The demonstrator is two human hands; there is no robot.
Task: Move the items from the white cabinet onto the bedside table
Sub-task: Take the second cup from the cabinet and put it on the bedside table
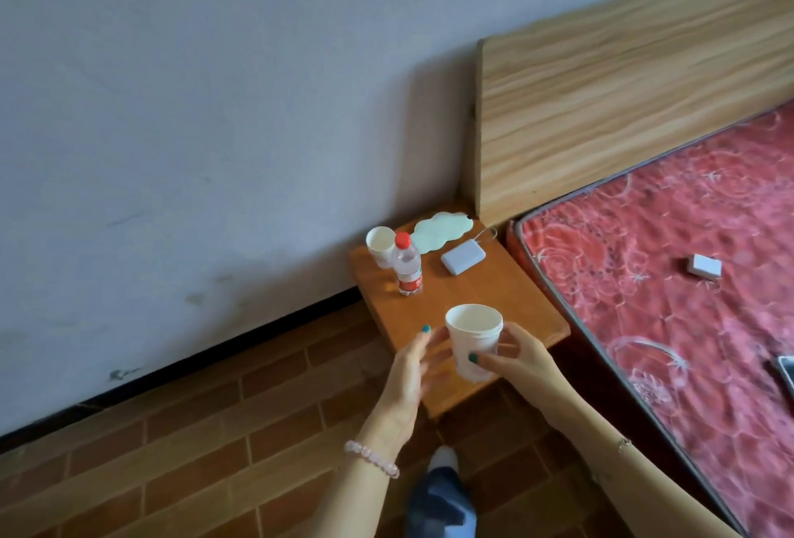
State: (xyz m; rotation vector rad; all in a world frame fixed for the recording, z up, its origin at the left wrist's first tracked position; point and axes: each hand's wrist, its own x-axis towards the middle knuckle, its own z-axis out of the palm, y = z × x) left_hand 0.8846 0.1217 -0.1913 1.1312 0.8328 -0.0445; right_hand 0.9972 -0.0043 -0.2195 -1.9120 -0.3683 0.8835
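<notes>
Head view; steep, tilted downward look

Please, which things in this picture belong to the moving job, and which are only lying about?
Job: white paper cup held by the right hand, left hand beside it; bedside table; on it, probably moved already: second cup, water bottle, grey power bank, green cloud-shaped mat.
Lying about: small white box on the red mattress; dark object at the picture's right edge.

right hand [517,355] gripped a white paper cup [474,342] above the bedside table [485,288]; left hand [412,370], fingers straight, lay beside it.
</notes>
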